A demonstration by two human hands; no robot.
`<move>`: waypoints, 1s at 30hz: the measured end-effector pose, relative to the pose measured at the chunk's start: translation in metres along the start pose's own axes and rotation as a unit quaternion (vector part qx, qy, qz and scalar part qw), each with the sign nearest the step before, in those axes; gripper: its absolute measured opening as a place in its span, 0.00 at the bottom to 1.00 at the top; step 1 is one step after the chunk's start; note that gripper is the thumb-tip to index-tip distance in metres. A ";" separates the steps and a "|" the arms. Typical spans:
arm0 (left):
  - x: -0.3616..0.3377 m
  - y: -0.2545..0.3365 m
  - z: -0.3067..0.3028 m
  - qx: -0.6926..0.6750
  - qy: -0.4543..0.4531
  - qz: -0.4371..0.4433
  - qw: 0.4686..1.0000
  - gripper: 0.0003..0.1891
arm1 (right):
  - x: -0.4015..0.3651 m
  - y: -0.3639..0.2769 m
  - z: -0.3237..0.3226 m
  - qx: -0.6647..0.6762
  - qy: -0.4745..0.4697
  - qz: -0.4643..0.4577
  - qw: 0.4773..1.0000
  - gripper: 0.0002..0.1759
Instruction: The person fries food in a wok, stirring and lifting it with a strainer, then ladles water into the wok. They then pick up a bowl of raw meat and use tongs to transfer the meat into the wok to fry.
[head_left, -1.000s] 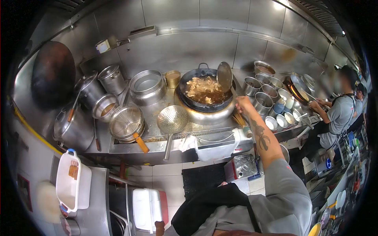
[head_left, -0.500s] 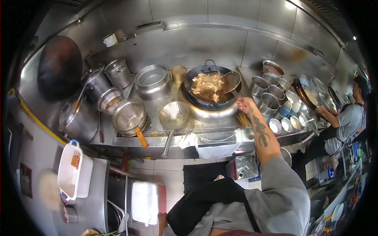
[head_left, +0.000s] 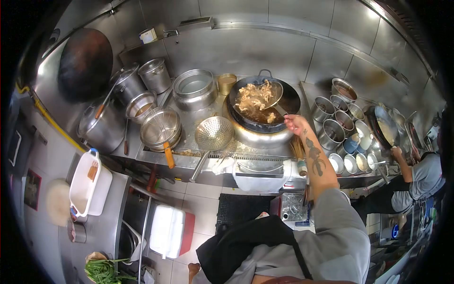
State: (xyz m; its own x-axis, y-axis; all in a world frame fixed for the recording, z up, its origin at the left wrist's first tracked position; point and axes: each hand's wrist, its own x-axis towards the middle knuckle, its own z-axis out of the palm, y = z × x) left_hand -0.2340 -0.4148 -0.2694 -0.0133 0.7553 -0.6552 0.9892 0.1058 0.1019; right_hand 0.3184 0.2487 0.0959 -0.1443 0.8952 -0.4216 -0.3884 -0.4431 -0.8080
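My right hand [head_left: 295, 124] is closed around the handle of a wire skimmer [head_left: 275, 93], whose round head lies over the wok. Browned fried pieces [head_left: 250, 98] lie heaped against and partly over the skimmer. Dark oil [head_left: 257, 116] shows around them in the black wok [head_left: 292, 102], which sits on a round metal burner ring [head_left: 265, 137]. Low at my side, my left hand [head_left: 193, 269] hangs away from the stove, its fingers mostly hidden. The nearest thing to it is a red and white cooler [head_left: 168, 232] on the floor.
Left of the wok are a perforated ladle [head_left: 214, 133], a wire strainer [head_left: 161, 130] on a pot and a large pot [head_left: 193, 90]. Several metal containers [head_left: 331, 135] stand to the right. A co-worker [head_left: 421, 180] stands farther right. Greens [head_left: 101, 270] lie on the side counter.
The skimmer has moved in under the fried pieces, and some now lie across its head. My view has shifted, bringing the greens into sight. The co-worker leans farther forward.
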 end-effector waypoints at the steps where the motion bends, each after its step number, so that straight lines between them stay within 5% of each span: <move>1: 0.003 -0.001 -0.004 -0.028 -0.003 -0.024 0.999 0.10 | -0.013 -0.005 0.006 -0.042 0.011 -0.012 0.999 0.06; 5: 0.031 -0.015 -0.018 -0.192 -0.005 -0.146 0.970 0.12 | -0.047 -0.020 0.036 -0.190 0.087 -0.067 0.976 0.09; 9: 0.069 -0.029 -0.040 -0.391 0.027 -0.296 0.871 0.15 | -0.065 -0.023 0.062 -0.304 0.096 -0.117 0.940 0.10; 14: 0.082 -0.060 -0.085 -0.308 0.040 -0.132 0.941 0.21 | -0.093 -0.026 0.082 -0.357 0.091 -0.137 0.919 0.11; 17: 0.074 -0.035 -0.104 -0.510 0.197 -0.265 0.795 0.13 | -0.117 -0.031 0.088 -0.325 0.088 -0.142 0.931 0.12; 24: 0.102 -0.076 -0.062 -0.428 0.036 -0.223 0.875 0.10 | -0.142 -0.040 0.067 -0.359 0.156 -0.173 0.904 0.14; 30: 0.115 -0.084 -0.061 -0.448 0.018 -0.212 0.868 0.08 | -0.150 -0.025 0.037 -0.339 0.211 -0.155 0.904 0.13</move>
State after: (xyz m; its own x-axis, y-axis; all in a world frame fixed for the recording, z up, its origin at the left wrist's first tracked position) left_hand -0.3278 -0.2975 -0.3071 -0.3686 0.5433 -0.7543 0.3828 0.8282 0.4094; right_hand 0.3165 0.1271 0.1949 0.2904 0.9471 -0.1364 0.3172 -0.2297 -0.9201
